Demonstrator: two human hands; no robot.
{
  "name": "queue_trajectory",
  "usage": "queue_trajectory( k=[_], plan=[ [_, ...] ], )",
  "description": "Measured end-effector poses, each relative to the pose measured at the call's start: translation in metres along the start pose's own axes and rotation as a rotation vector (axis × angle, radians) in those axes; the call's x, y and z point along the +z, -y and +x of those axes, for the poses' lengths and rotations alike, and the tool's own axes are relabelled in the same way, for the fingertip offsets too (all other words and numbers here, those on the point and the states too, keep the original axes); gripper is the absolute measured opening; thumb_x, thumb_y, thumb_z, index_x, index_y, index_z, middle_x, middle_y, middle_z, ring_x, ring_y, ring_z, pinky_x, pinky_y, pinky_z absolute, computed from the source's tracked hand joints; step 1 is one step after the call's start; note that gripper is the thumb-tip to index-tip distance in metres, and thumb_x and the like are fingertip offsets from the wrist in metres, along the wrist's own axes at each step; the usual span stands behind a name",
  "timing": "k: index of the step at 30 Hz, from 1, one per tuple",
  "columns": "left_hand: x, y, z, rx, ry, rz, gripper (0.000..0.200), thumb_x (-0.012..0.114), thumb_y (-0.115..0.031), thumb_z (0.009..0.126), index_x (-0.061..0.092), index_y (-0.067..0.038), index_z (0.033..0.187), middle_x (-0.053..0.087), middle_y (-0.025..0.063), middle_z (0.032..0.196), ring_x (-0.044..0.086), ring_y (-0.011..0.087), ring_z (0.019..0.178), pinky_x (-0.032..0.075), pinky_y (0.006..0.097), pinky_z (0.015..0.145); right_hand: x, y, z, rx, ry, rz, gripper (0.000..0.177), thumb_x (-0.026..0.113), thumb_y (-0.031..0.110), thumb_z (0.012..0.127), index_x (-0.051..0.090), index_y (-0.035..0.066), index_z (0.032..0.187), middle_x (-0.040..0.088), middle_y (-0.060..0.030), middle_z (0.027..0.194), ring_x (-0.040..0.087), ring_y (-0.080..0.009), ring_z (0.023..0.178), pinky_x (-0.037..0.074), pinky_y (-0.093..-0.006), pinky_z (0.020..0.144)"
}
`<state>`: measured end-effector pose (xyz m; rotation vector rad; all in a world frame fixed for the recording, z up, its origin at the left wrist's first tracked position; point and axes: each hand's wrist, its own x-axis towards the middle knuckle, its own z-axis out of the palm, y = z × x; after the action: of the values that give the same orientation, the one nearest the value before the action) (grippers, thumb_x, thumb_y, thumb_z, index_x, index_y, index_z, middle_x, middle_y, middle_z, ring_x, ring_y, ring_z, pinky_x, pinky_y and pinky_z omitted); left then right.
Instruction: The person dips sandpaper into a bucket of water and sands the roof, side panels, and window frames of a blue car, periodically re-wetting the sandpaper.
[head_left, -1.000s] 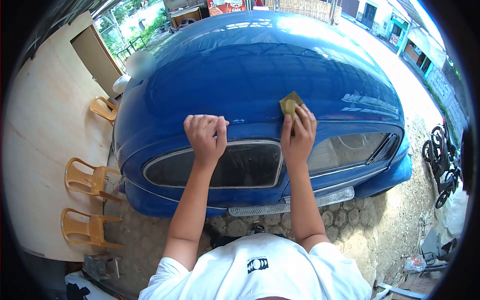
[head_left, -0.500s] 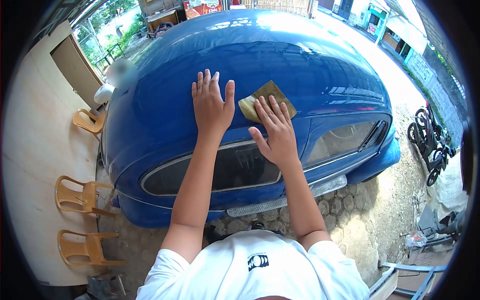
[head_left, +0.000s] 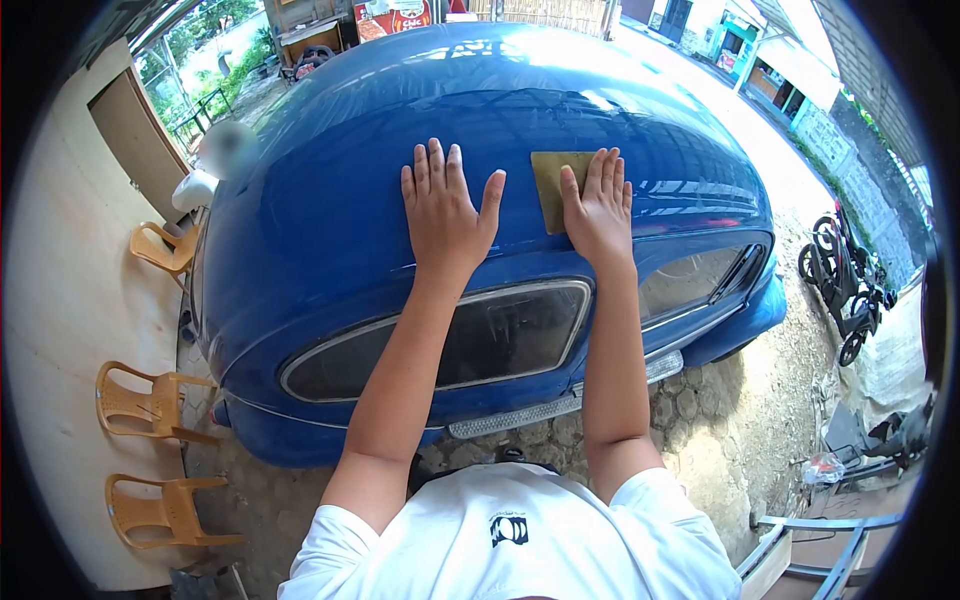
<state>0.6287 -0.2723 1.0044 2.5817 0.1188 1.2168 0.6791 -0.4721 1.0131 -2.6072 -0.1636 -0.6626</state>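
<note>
Sunlight glares off the curved roof of a blue car (head_left: 320, 210), seen from above by a person in a white T-shirt (head_left: 510, 535) who leans over it with both arms stretched out. The left hand (head_left: 445, 215) lies open and flat on the bare paint, fingers together and thumb spread to the side, holding nothing. Just beside it, the right hand (head_left: 598, 210) is also open, palm down, with its fingers spread. It presses on the right part of a tan sheet (head_left: 549, 185), square and thin, which lies flat against the roof just above the side window (head_left: 450, 345). The sheet's left half shows uncovered between the two hands, and the left thumb stops just short of it. Orange plastic chairs (head_left: 140, 400) stand along the wall to the left of the car, on cobbled ground (head_left: 700, 430). A motorbike (head_left: 845, 290) is parked well apart on the right.
</note>
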Motion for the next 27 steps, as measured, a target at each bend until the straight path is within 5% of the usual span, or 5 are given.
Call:
queue_trajectory(
  k=[1, 5, 13, 21, 27],
  plan=[
    [0.001, 0.000, 0.000, 0.000, -0.005, 0.013, 0.084, 0.033, -0.066, 0.110, 0.050, 0.004, 0.154, 0.044, 0.0281, 0.164, 0.031, 0.0399, 0.160, 0.016, 0.0530, 0.133, 0.002, 0.007, 0.006, 0.024, -0.025, 0.013, 0.100, 0.029, 0.071, 0.108, 0.014, -0.008, 0.168, 0.011, -0.0282, 0.177, 0.005, -0.0359, 0.167, 0.004, -0.0466, 0.135],
    [0.003, 0.001, -0.001, 0.004, -0.004, 0.025, 0.082, 0.034, -0.066, 0.111, 0.049, 0.002, 0.155, 0.044, 0.0271, 0.165, 0.030, 0.0396, 0.160, 0.017, 0.0535, 0.132, 0.031, 0.032, 0.009, -0.084, -0.187, -0.101, 0.111, 0.040, 0.072, 0.105, 0.014, -0.019, 0.163, 0.012, -0.0402, 0.172, 0.004, -0.0466, 0.165, 0.004, -0.0513, 0.134],
    [0.002, -0.003, -0.002, 0.000, 0.003, 0.082, 0.083, 0.033, -0.066, 0.111, 0.048, 0.002, 0.157, 0.042, 0.0265, 0.166, 0.029, 0.0388, 0.161, 0.016, 0.0539, 0.132, 0.016, 0.013, 0.056, -0.002, -0.127, -0.104, 0.115, 0.040, 0.078, 0.102, 0.020, -0.018, 0.163, 0.016, -0.0372, 0.173, 0.007, -0.0446, 0.165, 0.005, -0.0503, 0.134],
    [0.001, -0.002, -0.004, 0.004, 0.007, 0.067, 0.082, 0.034, -0.066, 0.111, 0.048, 0.001, 0.156, 0.043, 0.0264, 0.165, 0.030, 0.0390, 0.160, 0.017, 0.0544, 0.132, 0.013, 0.018, 0.010, -0.348, -0.094, -0.066, 0.114, 0.038, 0.083, 0.099, 0.023, -0.007, 0.167, 0.020, -0.0322, 0.174, 0.012, -0.0445, 0.164, 0.008, -0.0501, 0.134],
    [0.002, -0.003, -0.003, 0.003, -0.002, 0.108, 0.082, 0.034, -0.066, 0.111, 0.049, 0.001, 0.156, 0.044, 0.0266, 0.165, 0.032, 0.0398, 0.159, 0.018, 0.0551, 0.132, 0.012, -0.018, 0.085, -0.041, -0.042, -0.033, 0.096, 0.027, 0.071, 0.108, 0.025, -0.004, 0.168, 0.020, -0.0267, 0.176, 0.011, -0.0386, 0.166, 0.006, -0.0477, 0.134]
  ],
)
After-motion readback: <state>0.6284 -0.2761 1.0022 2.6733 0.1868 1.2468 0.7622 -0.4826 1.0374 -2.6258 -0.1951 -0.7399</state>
